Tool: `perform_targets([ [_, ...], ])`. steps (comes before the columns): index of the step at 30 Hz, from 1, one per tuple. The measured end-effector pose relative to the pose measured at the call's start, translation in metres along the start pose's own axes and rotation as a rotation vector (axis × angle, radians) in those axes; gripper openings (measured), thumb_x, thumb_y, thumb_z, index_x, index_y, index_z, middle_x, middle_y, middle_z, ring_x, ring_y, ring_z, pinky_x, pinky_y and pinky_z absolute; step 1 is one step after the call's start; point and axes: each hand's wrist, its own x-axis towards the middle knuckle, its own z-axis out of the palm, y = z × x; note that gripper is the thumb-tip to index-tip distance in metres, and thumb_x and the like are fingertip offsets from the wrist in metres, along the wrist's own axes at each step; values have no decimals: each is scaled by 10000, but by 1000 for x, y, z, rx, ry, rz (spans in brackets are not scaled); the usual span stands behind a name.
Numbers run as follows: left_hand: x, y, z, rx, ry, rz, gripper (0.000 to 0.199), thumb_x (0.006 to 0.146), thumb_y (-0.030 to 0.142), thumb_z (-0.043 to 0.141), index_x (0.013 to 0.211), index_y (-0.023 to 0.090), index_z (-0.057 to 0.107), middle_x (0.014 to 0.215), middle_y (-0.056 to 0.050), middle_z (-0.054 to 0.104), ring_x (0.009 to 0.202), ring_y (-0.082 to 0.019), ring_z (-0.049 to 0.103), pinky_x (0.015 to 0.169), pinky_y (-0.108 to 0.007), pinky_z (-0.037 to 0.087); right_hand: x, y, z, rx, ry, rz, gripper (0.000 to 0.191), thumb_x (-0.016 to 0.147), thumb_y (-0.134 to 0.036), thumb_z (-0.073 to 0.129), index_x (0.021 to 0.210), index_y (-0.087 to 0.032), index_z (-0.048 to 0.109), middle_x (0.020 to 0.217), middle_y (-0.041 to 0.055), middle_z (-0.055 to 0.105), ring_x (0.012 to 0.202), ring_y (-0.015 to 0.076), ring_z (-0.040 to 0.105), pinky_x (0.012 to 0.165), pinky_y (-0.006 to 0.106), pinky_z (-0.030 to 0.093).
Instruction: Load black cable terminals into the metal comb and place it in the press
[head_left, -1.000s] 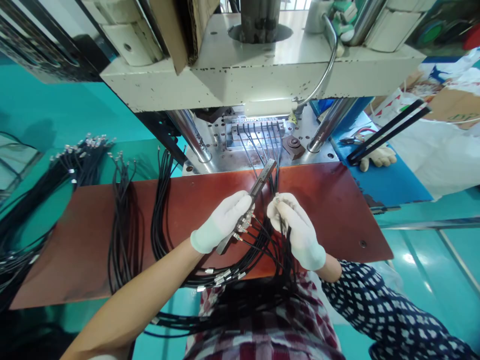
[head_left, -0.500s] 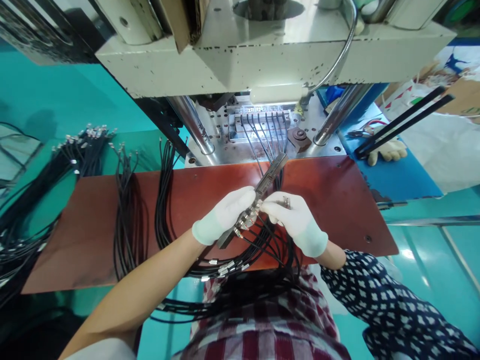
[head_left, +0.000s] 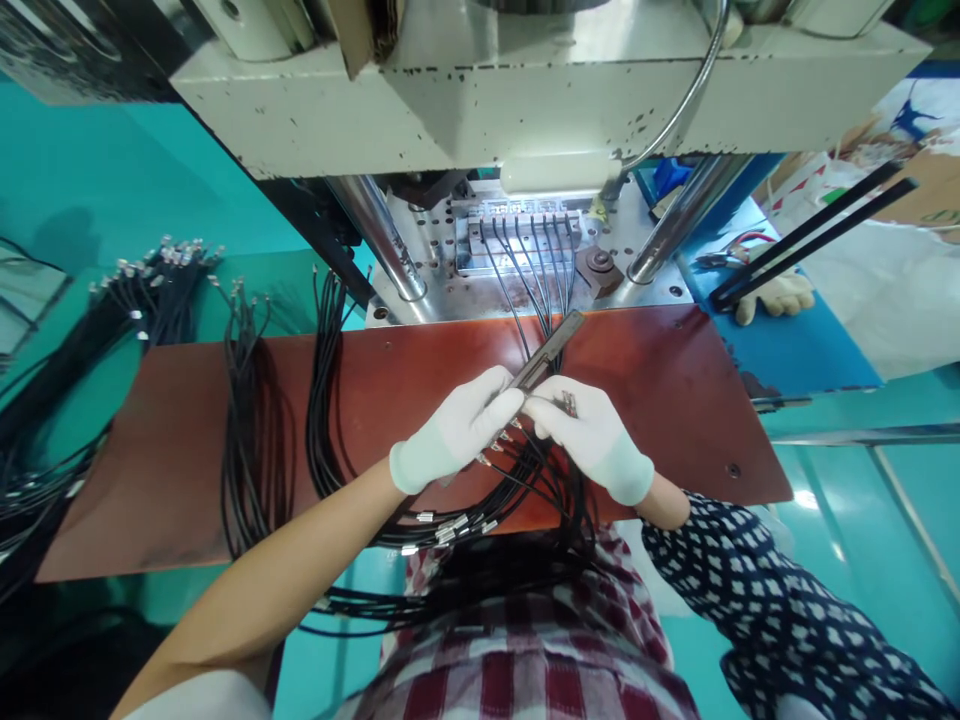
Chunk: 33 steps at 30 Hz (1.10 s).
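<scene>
The white-gloved left hand (head_left: 457,427) is closed around a long grey metal bar (head_left: 553,348), which slants from seven o'clock to one o'clock above the flat reddish-brown board (head_left: 667,390). Its thumb now crosses the bar, hiding much of the row of silvery cable ends (head_left: 482,459) visible half a second ago. At its three o'clock, the white-gloved right hand (head_left: 592,437), away from the bar a second ago, has fingertips pinched beside that thumb, small shiny metal pieces (head_left: 568,403) held among its fingers.
</scene>
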Motion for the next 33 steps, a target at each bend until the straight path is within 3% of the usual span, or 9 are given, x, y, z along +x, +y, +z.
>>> perform_targets([
  [5, 1, -2, -6, -473, -117, -182, 411, 957, 552, 433, 864, 157, 499, 716, 16, 465, 566, -66, 415, 479, -187, 334, -13, -6, -27, -204, -92, 185, 352, 749, -428, 742, 981, -204, 600, 725, -38, 589, 674, 129, 524, 659, 277, 410],
  [10, 5, 1, -16, -855, -203, -388, 403, 884, 548, 566, 828, 156, 493, 649, 42, 388, 474, -30, 324, 399, -130, 253, -28, -7, -43, 88, -47, 178, 182, 764, -304, 696, 819, -173, 581, 738, -32, 546, 667, 94, 481, 636, 250, 383],
  [15, -3, 12, -30, -1163, -382, -308, 473, 830, 576, 621, 692, 166, 429, 613, 59, 311, 442, -21, 228, 358, -120, 202, -30, 0, -44, 268, -8, 223, 167, 818, -291, 651, 933, -171, 636, 808, 11, 635, 607, 80, 450, 550, 243, 329],
  [18, -9, 19, -37, -1077, -386, -249, 482, 866, 583, 556, 668, 170, 407, 592, 50, 325, 438, -34, 246, 354, -137, 216, -32, 6, -42, 405, -5, 195, 279, 893, -316, 580, 1125, -175, 644, 884, 45, 684, 617, 81, 446, 545, 239, 317],
  [21, -11, 21, -40, -804, -296, -245, 421, 890, 558, 532, 754, 166, 467, 630, 29, 411, 467, -45, 321, 379, -144, 277, -32, 5, -39, 464, -23, 134, 316, 945, -296, 498, 1220, -185, 607, 712, -4, 644, 530, 73, 352, 511, 242, 263],
  [24, -10, 19, -36, -489, -169, -253, 410, 908, 570, 504, 917, 161, 528, 695, 0, 508, 501, -62, 419, 404, -153, 333, -30, -3, -32, 400, 17, 99, 197, 964, -312, 474, 1037, -183, 605, 549, -50, 562, 457, 70, 280, 475, 247, 220],
  [26, -8, 17, -31, -373, -159, -256, 434, 923, 581, 468, 961, 155, 543, 709, -7, 529, 509, -70, 455, 412, -160, 353, -26, -10, -26, 304, 46, 78, 201, 944, -342, 529, 846, -174, 581, 508, -43, 554, 447, 69, 324, 474, 244, 249],
  [29, -5, 16, -24, -350, -203, -194, 435, 930, 571, 468, 925, 145, 552, 698, 2, 516, 525, -73, 470, 438, -169, 381, -21, -15, -18, 191, 39, 75, 246, 895, -357, 607, 739, -167, 597, 470, -35, 537, 469, 86, 429, 522, 238, 346],
  [33, -3, 19, -19, -332, -232, -161, 425, 942, 560, 452, 898, 147, 545, 698, 6, 516, 527, -76, 464, 433, -178, 392, -14, -14, -12, 135, 28, 81, 259, 872, -370, 627, 716, -163, 630, 451, -43, 506, 462, 93, 439, 540, 245, 382],
])
